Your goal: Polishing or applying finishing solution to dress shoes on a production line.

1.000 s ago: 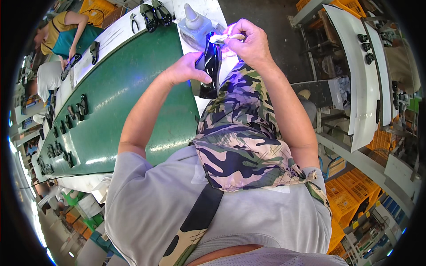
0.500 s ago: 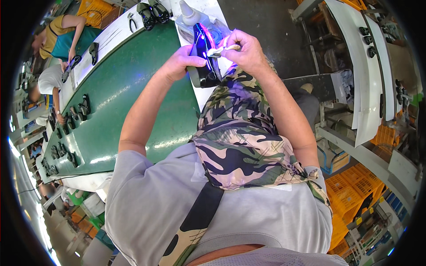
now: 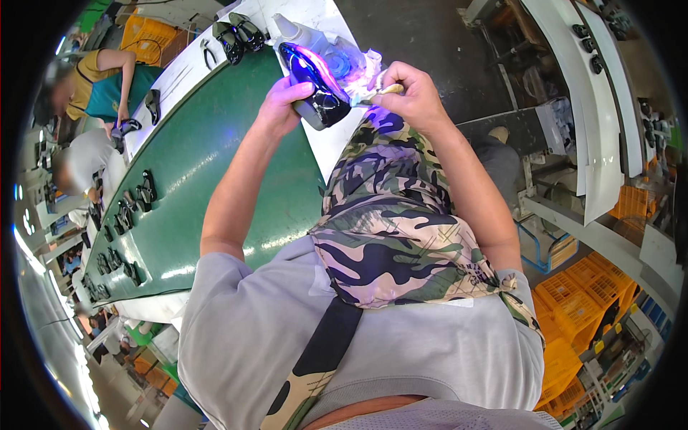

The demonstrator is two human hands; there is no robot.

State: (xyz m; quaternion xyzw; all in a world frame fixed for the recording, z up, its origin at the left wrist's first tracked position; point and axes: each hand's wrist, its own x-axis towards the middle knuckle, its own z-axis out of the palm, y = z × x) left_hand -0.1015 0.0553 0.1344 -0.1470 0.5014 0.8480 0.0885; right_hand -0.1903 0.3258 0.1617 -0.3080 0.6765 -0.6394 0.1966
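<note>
A glossy black shoe (image 3: pixel 326 104) is tilted over the white table edge, gripped at its side by my left hand (image 3: pixel 281 106). Bright violet light shines along its upper edge. My right hand (image 3: pixel 416 97) pinches a small whitish cloth (image 3: pixel 378 92) between thumb and fingers, just right of the shoe. Whether the cloth touches the shoe I cannot tell. Behind the shoe stand a translucent bottle with a pointed nozzle (image 3: pixel 288 29) and a clear container with a bluish round part (image 3: pixel 342 63), partly hidden by the shoe.
A green conveyor belt (image 3: pixel 222 158) runs along my left, carrying several dark shoes (image 3: pixel 123 211). On its white border lie a pair of black shoes (image 3: pixel 236 37) and pliers (image 3: pixel 208 54). Co-workers (image 3: pixel 104 79) handle shoes across the belt. Orange crates (image 3: pixel 573 294) stand at right.
The shoe has tipped over in my left hand and shows more of its side. My right hand has drawn the cloth slightly right and down, away from the shoe's upper edge.
</note>
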